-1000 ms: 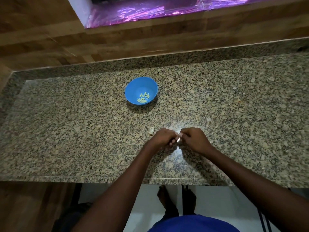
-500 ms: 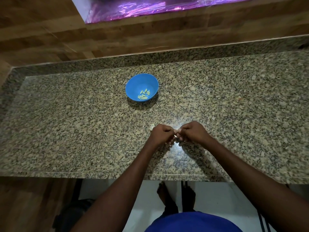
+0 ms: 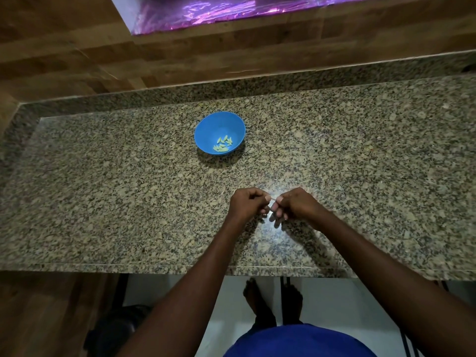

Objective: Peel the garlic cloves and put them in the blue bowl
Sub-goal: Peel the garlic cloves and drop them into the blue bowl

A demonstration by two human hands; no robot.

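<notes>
Left hand (image 3: 246, 204) and right hand (image 3: 293, 204) knuckle to knuckle just below frame centre, fingers of both curled in tight; pinching one pale garlic clove (image 3: 272, 199) between the fingertips, only a sliver of it showing in the gap; peeled or not, impossible to tell from so little. Hovering low over a bright glare patch on the speckled granite counter (image 3: 103, 202); touching the stone or not, cannot say. Up and left of the hands, well apart from them, sitting on the counter: blue bowl (image 3: 206, 130), upright, with a small heap of yellowish-green peeled cloves (image 3: 223, 145) gathered toward its lower right wall. Across the top of the frame, wood-grain wall (image 3: 64, 60) and a purple-lit strip (image 3: 244, 9). Down at the bottom edge, blue clothing (image 3: 298, 341) and bare feet (image 3: 257, 300) on a pale floor.
</notes>
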